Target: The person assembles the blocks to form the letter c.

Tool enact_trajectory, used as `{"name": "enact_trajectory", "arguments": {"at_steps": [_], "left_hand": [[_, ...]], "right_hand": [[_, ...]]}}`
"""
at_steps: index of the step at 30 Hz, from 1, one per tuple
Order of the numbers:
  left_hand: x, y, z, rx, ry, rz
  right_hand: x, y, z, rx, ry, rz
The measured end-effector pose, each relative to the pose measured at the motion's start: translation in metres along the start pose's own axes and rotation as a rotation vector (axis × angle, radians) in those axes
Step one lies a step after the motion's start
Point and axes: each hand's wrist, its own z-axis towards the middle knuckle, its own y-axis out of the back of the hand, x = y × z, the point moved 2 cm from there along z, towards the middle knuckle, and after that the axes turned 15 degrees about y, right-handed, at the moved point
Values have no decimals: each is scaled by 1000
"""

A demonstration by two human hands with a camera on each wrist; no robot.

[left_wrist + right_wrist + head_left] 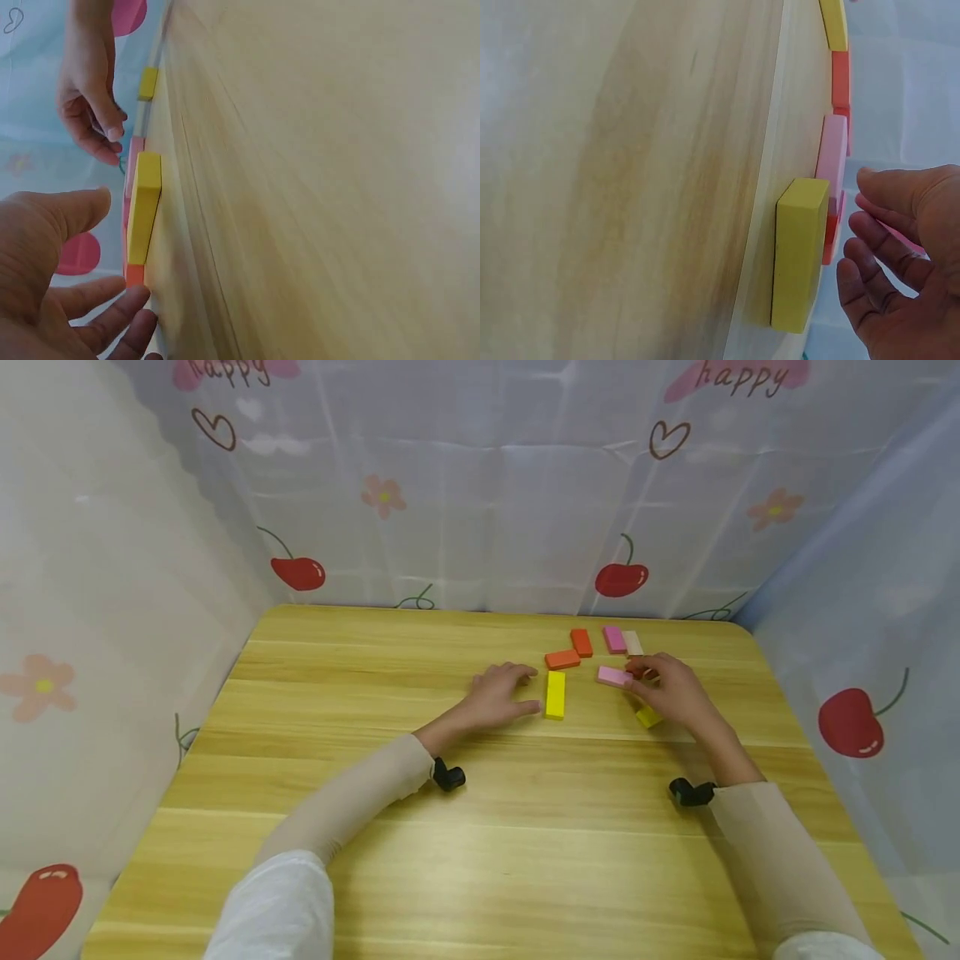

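Two hands (671,689) apart, blocks (555,695) near far edge (487,613)

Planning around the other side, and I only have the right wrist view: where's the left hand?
Observer: The left hand is just to the left of the left yellow block.
Operator: Any block my view misses?
Observer: Yes, a pale block, on the right of the far pink block.
Operator: Is that far pink block lined up with the near pink block?
Observer: No. In the head view the near one lies mostly left to right, the far one more front to back.
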Motion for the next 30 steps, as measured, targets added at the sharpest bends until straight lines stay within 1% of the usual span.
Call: {"name": "enact_trajectory", "arguments": {"at_steps": [5,12,21,30], "left_hand": [[-12,-10,7,-25,40,18],[-26,-16,10,-43,38,59],[-29,-20,13,-44,57,85],[-32,-23,18,-42,58,104]], "right_hand": [[-1,-1,2,16,-4,3],[-6,-2,4,39,-47,-5],[-11,-4,7,58,-56,-15],[-13,-7,8,74,-64,-17]]}}
